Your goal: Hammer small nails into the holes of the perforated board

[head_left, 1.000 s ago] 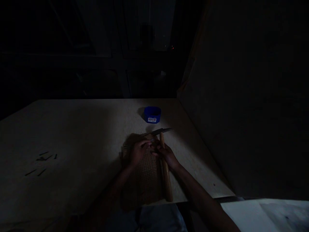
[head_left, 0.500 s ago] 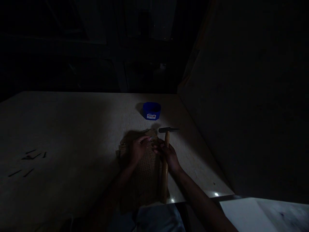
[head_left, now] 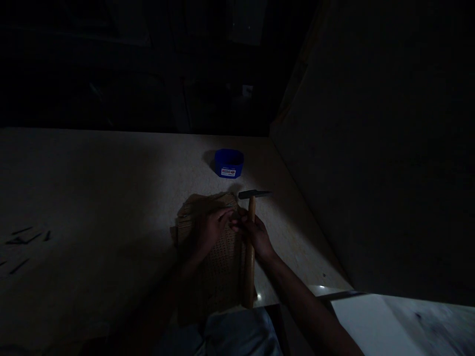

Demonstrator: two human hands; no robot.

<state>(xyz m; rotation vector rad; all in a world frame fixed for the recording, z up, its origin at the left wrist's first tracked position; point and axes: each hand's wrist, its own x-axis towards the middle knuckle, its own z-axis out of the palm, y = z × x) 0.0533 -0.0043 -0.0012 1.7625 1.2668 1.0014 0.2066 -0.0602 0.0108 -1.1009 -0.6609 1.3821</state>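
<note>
A hammer [head_left: 251, 252] with a wooden handle and dark metal head stands out against the table, its head toward the far side. My right hand [head_left: 256, 235] is closed around its handle, fingertips turned toward my left hand. My left hand [head_left: 211, 227] is closed in a pinch close to those fingertips; whatever is between its fingers is too small and dark to make out. Beneath both hands lies a brown, layered, cardboard-like pad [head_left: 222, 252] with rows of small marks or holes. Its near part is in deep shadow.
A blue plastic tub [head_left: 229, 164] with a white label stands beyond the pad. Several thin dark nail-like pieces [head_left: 22, 240] lie at the table's left. A dark wall or panel [head_left: 371, 173] borders the right side. The pale tabletop [head_left: 122, 178] ends near my lap.
The view has shifted slightly, so the tub, hammer and dark pieces appear further left and a little higher. My hands stay close together, the hammer still in my right hand.
</note>
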